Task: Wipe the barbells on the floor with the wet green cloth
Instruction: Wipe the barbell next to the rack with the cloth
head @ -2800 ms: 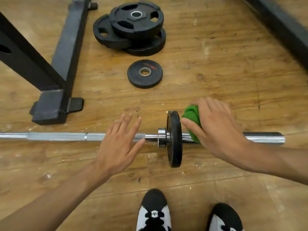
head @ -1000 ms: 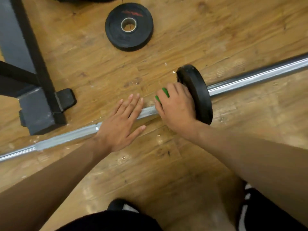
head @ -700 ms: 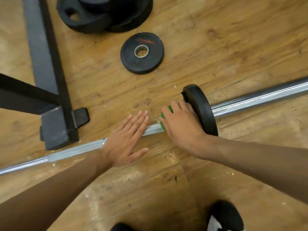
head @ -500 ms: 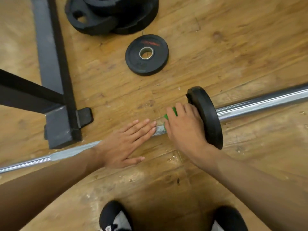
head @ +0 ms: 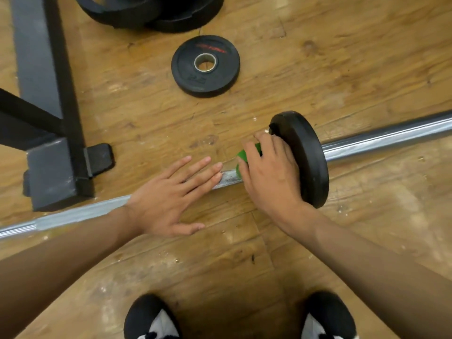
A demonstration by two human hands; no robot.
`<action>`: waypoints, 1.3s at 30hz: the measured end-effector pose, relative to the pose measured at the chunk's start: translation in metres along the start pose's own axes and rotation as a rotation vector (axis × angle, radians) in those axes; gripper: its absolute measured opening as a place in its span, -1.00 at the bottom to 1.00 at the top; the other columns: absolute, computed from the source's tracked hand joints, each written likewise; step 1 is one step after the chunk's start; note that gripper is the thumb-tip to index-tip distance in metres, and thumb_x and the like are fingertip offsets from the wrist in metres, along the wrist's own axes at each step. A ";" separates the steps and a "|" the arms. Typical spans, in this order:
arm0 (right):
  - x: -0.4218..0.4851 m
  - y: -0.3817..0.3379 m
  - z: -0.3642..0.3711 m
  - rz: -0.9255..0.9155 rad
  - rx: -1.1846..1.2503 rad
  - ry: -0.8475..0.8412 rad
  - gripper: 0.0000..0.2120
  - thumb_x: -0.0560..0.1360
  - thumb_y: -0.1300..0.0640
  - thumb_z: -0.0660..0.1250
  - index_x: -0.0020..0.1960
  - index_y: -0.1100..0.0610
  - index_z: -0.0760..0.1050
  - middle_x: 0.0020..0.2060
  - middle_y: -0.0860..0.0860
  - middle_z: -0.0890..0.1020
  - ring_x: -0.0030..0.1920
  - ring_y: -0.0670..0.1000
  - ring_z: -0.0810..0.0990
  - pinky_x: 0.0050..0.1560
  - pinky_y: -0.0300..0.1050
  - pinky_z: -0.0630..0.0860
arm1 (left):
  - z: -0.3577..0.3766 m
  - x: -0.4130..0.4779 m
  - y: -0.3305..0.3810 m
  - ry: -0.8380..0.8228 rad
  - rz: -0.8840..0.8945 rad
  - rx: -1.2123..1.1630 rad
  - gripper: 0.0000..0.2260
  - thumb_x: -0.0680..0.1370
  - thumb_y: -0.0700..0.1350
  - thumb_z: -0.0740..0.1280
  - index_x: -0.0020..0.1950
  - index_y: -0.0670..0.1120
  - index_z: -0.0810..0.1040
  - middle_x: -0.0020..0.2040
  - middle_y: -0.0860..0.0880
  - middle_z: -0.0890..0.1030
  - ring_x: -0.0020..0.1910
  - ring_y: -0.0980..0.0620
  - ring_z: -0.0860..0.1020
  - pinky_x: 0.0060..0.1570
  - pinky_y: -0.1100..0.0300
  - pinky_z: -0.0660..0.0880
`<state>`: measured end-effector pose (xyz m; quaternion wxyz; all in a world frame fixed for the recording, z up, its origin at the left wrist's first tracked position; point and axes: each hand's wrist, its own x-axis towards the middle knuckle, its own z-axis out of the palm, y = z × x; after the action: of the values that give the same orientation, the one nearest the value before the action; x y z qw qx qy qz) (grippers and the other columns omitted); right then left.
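- The left hand (head: 168,204): fingers (head: 195,171) straight, slightly spread, flat on the barbell shaft (head: 228,176).
- The right hand (head: 269,178): fingers (head: 277,149) curled round the green cloth (head: 244,154), just beside the weight plate (head: 309,157).

cloth (head: 244,154): green | barbell (head: 381,143): silver | plate (head: 308,155): black | floor (head: 342,69): brown wood grain | shoes (head: 151,321): black-white

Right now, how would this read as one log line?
step: wiping bar | right hand: grips cloth on bar, beside plate | left hand: flat on bar
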<state>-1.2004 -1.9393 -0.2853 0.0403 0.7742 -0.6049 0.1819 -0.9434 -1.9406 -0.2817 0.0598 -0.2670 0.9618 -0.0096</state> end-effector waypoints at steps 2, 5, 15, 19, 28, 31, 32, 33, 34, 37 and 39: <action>0.000 -0.002 0.001 0.000 -0.014 0.024 -0.68 0.64 0.11 0.22 0.36 0.15 0.52 0.24 0.24 0.56 0.12 0.25 0.53 0.22 0.14 0.43 | -0.001 0.000 0.001 -0.009 -0.009 0.003 -0.14 0.63 0.41 0.00 0.71 -0.18 0.00 0.71 -0.16 0.03 0.69 -0.17 0.00 0.62 -0.20 0.01; -0.004 -0.003 0.002 0.013 -0.008 -0.010 -0.61 0.59 0.21 0.33 0.42 0.12 0.51 0.33 0.25 0.53 0.24 0.28 0.50 0.32 0.19 0.42 | 0.000 -0.001 0.000 -0.017 -0.002 0.024 -0.14 0.62 0.42 -0.01 0.71 -0.16 -0.03 0.71 -0.13 0.01 0.69 -0.17 -0.01 0.62 -0.21 0.01; -0.021 -0.009 -0.012 0.002 -0.144 -0.178 -0.50 0.70 -0.11 0.11 0.46 0.19 0.45 0.49 0.27 0.40 0.54 0.28 0.30 0.61 0.20 0.12 | 0.003 0.000 -0.001 0.019 -0.026 0.041 -0.14 0.62 0.43 0.00 0.72 -0.13 -0.01 0.72 -0.10 0.02 0.69 -0.15 -0.01 0.63 -0.21 0.02; 0.002 -0.015 -0.011 0.075 -0.113 -0.154 -0.58 0.70 -0.05 0.07 0.29 0.17 0.56 0.33 0.20 0.53 0.39 0.23 0.45 0.54 0.15 0.24 | 0.002 0.005 -0.011 0.017 -0.039 0.014 -0.14 0.62 0.43 -0.01 0.72 -0.13 -0.02 0.72 -0.09 0.02 0.70 -0.14 -0.03 0.63 -0.20 0.01; 0.005 -0.022 -0.010 0.144 -0.159 -0.151 -0.54 0.72 -0.10 0.08 0.26 0.23 0.55 0.32 0.33 0.52 0.38 0.32 0.46 0.45 0.20 0.33 | 0.005 0.007 -0.006 0.048 -0.158 0.030 -0.13 0.60 0.47 -0.04 0.72 -0.10 0.02 0.70 -0.09 0.11 0.70 -0.12 0.00 0.63 -0.19 0.01; 0.028 -0.026 -0.015 0.161 -0.210 -0.285 -0.52 0.70 -0.12 0.05 0.21 0.19 0.59 0.18 0.24 0.60 0.22 0.27 0.53 0.29 0.16 0.38 | 0.003 0.009 0.000 0.074 -0.214 0.030 -0.16 0.60 0.46 -0.02 0.71 -0.05 0.08 0.68 -0.07 0.20 0.69 -0.13 0.02 0.63 -0.21 -0.01; 0.021 -0.026 -0.015 0.142 -0.185 -0.269 -0.55 0.68 -0.08 0.05 0.20 0.19 0.58 0.18 0.23 0.60 0.23 0.26 0.52 0.31 0.16 0.38 | 0.003 0.008 0.003 0.087 -0.237 0.031 -0.18 0.60 0.46 -0.01 0.71 -0.03 0.10 0.67 -0.06 0.23 0.69 -0.14 0.04 0.63 -0.22 -0.01; 0.010 -0.024 -0.016 0.128 -0.153 -0.225 -0.58 0.67 -0.04 0.06 0.20 0.19 0.56 0.19 0.23 0.59 0.28 0.27 0.50 0.36 0.17 0.38 | 0.004 0.008 0.006 0.102 -0.259 0.031 -0.19 0.60 0.46 -0.02 0.71 -0.02 0.13 0.66 -0.06 0.25 0.69 -0.14 0.06 0.63 -0.23 0.00; -0.003 -0.022 -0.018 0.122 -0.120 -0.168 -0.61 0.65 0.00 0.07 0.21 0.21 0.54 0.22 0.24 0.58 0.35 0.29 0.47 0.43 0.18 0.36 | 0.003 0.007 0.010 0.116 -0.277 0.030 -0.19 0.60 0.47 -0.04 0.70 -0.02 0.16 0.66 -0.06 0.27 0.68 -0.15 0.07 0.62 -0.24 0.00; -0.030 -0.023 -0.022 0.100 -0.097 -0.130 -0.59 0.57 0.08 0.14 0.32 0.25 0.48 0.32 0.27 0.53 0.48 0.33 0.37 0.53 0.23 0.29 | 0.004 0.006 0.024 0.147 -0.306 0.014 -0.19 0.60 0.48 -0.07 0.69 -0.01 0.21 0.64 -0.07 0.31 0.68 -0.15 0.11 0.62 -0.24 0.01; -0.030 -0.024 -0.025 0.096 -0.127 -0.160 -0.55 0.55 0.07 0.15 0.38 0.24 0.45 0.36 0.27 0.49 0.48 0.33 0.36 0.53 0.23 0.28 | 0.005 0.004 0.033 0.153 -0.332 0.010 -0.19 0.60 0.48 -0.07 0.68 -0.01 0.22 0.64 -0.07 0.31 0.68 -0.15 0.10 0.61 -0.26 0.02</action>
<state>-1.1890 -1.8983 -0.2682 0.0323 0.7522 -0.6529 0.0825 -0.9630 -1.9143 -0.2883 -0.0145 -0.4204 0.9061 -0.0445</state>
